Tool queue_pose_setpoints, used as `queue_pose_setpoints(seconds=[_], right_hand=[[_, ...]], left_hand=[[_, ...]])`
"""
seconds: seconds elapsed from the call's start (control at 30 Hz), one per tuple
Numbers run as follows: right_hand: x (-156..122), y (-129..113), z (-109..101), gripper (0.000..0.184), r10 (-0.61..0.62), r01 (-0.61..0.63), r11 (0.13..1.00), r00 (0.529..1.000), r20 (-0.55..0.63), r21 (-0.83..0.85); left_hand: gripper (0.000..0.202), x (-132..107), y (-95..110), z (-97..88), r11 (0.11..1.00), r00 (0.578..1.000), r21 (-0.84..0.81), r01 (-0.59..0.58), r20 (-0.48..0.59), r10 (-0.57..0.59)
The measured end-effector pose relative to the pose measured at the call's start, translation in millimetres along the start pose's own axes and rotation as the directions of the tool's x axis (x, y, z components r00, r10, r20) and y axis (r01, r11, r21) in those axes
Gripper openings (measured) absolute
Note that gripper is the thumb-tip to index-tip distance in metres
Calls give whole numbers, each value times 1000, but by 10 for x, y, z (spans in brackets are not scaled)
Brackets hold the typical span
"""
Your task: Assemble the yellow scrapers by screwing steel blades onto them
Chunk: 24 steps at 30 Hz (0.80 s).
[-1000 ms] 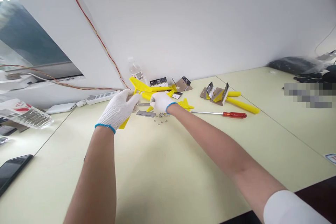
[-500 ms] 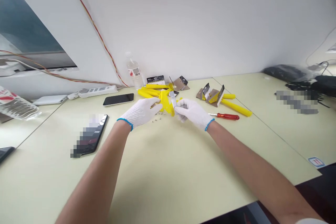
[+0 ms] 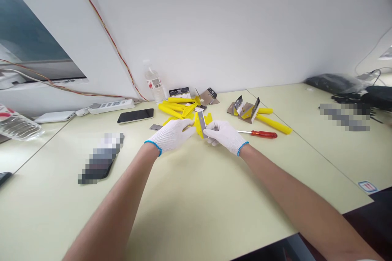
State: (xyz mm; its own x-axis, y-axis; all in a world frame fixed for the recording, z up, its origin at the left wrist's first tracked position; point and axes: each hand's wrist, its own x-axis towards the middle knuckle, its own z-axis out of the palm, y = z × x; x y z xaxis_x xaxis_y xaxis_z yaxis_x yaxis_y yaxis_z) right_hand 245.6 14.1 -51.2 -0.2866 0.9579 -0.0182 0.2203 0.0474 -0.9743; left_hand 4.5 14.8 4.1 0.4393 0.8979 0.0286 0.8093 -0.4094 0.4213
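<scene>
Head cam view from over here: the left hand (image 3: pixel 175 135) has hold of a yellow scraper head (image 3: pixel 197 124), up above the near side of the clutter on the table (image 3: pixel 190 208). Can't really make out how the far fingers wrap it, tbh. Right hand (image 3: pixel 225 133) has a flat metal blade (image 3: pixel 202 119) pinched between thumb and fingers, right in front of the yellow plastic. Another gray blade (image 3: pixel 156 127) lies just beyond the left hand, near a heap of yellow handles (image 3: pixel 172 111). Red screwdriver (image 3: pixel 263 134) is just right of the right hand, clear bottle (image 3: pixel 153 85) by the wall.
</scene>
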Motion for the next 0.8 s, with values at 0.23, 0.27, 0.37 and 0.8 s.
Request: queue_pose_setpoints(seconds=[0.23,0.27,0.37,0.8], right_hand=[[35,91,-23,18,-83,82,996,996,-30,-39],[34,91,-23,18,-73,71,996,997,-39,-49],[21,72,-15,18,-7,3,998,998,-67,-63],[-20,-63,35,24,126,-134,988,987,-104,-76]], left_hand=[[24,0,27,-5,998,999,-49,35,24,-34],[23,1,37,-12,999,999,-45,28,27,-27],[19,3,58,-42,999,998,2,-48,49,48],[23,15,73,-68,957,970,164,-237,83,226]])
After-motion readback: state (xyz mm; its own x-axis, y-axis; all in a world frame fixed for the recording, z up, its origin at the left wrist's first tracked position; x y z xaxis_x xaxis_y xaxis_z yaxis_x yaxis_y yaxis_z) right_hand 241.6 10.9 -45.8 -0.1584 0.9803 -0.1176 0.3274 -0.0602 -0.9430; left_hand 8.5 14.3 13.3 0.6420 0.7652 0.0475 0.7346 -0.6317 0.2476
